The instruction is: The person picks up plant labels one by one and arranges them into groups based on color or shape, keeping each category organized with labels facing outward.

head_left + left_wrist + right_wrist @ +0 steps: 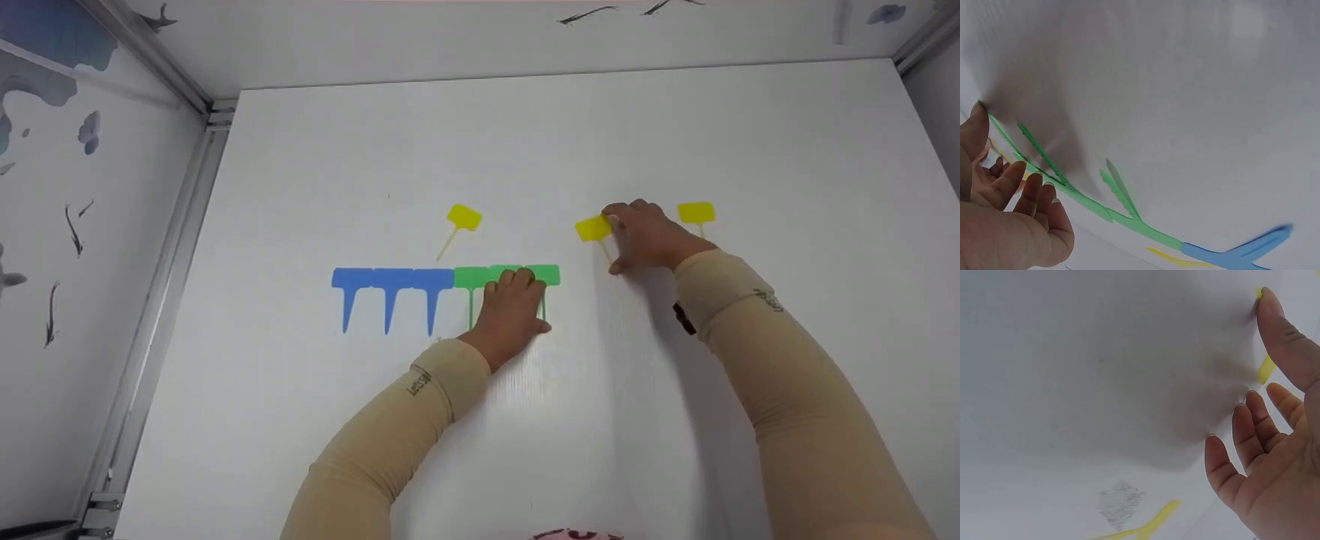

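Observation:
A row of T-shaped plant labels lies on the white board, three blue labels (392,278) at left joined edge to edge with green labels (471,277). Over the green ones rests my left hand (511,319), its fingers at their heads and its thumb at the stem tip of the rightmost green label (549,274). My right hand (651,236) touches a tilted yellow label (591,228), with fingers by the head and the thumb (1271,305) at the stem's tip. The left hand hides part of the green labels.
Another yellow label (465,217) lies tilted above the row. A third yellow label (696,213) is beyond my right wrist, its stem partly hidden. The white board (300,187) meets a metal-framed wall (199,165) on the left and a back wall (450,45).

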Available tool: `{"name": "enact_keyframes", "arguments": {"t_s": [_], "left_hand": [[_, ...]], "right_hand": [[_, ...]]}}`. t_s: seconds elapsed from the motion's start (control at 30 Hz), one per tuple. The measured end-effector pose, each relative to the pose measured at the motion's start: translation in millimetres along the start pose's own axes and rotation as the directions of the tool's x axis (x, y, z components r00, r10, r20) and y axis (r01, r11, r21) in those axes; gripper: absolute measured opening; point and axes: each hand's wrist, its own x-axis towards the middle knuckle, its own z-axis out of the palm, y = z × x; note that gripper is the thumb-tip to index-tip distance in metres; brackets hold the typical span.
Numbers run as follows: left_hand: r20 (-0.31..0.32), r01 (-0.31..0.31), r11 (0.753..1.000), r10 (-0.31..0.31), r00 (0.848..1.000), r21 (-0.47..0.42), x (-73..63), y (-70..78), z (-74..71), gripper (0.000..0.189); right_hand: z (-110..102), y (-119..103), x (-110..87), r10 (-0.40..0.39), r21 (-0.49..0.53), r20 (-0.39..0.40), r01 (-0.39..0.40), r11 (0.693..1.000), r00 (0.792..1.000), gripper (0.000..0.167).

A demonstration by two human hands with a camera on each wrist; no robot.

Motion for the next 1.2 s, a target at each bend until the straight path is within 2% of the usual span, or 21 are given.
{"name": "enact_keyframes", "arguments": {"t_s": [0.23,0.63,0.93,1.2], "left_hand": [[-0.015,0.0,1.0,0.0,1.0,0.016,-0.4,0.4,1.5,0.051],[-0.017,-0.008,1.0,0.008,1.0,-0.007,-0.4,1.3,1.9,0.053],[-0.03,-0.016,1.0,0.016,0.999,-0.006,-0.5,1.7,2.7,0.056],[-0.028,-0.016,1.0,0.017,0.999,0.01,0.1,3.1,2.4,0.053]], "right_hand": [[-3.6,-1.7,4.1,-0.022,-0.073,0.038,0.025,0.997,0.999,0.084],[-7.7,-5.5,5.0,0.043,-0.038,0.074,-0.04,0.998,0.996,0.084],[-8.6,-5.2,6.1,0.038,-0.049,0.072,-0.035,0.998,0.997,0.084],[-8.6,1.0,7.4,0.037,0.004,0.059,-0.037,0.999,0.998,0.085]]}}
